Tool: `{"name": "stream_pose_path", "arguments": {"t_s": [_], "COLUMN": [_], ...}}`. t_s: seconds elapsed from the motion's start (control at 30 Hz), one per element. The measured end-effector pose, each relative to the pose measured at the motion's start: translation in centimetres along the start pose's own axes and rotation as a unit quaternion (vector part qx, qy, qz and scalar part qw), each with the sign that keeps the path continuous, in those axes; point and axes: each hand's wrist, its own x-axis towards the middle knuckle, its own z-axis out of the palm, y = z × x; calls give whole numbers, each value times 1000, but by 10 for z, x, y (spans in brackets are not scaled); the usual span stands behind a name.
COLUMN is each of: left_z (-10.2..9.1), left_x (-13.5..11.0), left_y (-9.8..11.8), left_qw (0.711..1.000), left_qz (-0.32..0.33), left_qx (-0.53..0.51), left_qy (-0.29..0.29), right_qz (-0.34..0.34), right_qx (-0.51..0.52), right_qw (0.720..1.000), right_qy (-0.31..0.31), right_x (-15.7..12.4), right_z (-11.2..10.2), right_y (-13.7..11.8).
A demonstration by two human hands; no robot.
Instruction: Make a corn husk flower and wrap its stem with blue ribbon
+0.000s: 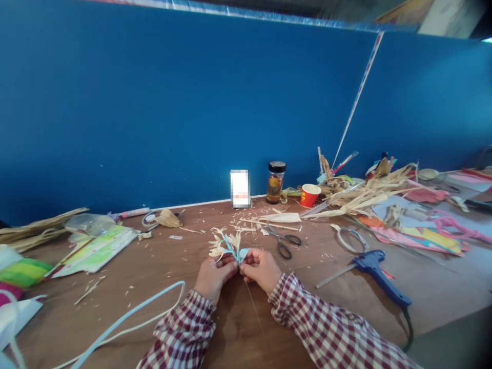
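Both hands meet low in the middle of the view, around a small bunch of corn-husk flowers (226, 245) with pale petals and light-blue stems. My left hand (216, 274) is closed on the stems from the left. Opposite it, my right hand (261, 269) pinches a strip of light-blue tape (243, 253) against the bunch. A thin strand trails down below the fingers. Just beyond the right hand, dark-handled scissors (285, 243) lie on the table among husk scraps.
A blue hot glue gun (378, 274) and a roll of tape (351, 240) lie to the right. Behind stand a jar (275, 183), a red paper cup (309, 196) and a blurred white object (240, 188). Dry husks (369, 195) heap at right; a pale-blue cord (134, 312) loops at left.
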Motion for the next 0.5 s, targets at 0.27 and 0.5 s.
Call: {"name": "stream_pose_path", "arguments": {"t_s": [0.27,0.5], "left_z": [-1,-1], "left_x": [4,3], "left_y": [-3,-4], "left_qw": [999,999], "left_qz": [-14,-10], "left_qx": [-29,-36], "left_qy": [31,21], "right_qz": [-56,-51], "right_qx": [-93,-63], "right_qw": [994,994], "right_qy": [32,75], "right_x": [-2,0], "right_z": [2,1], "right_y": [1,3]}}
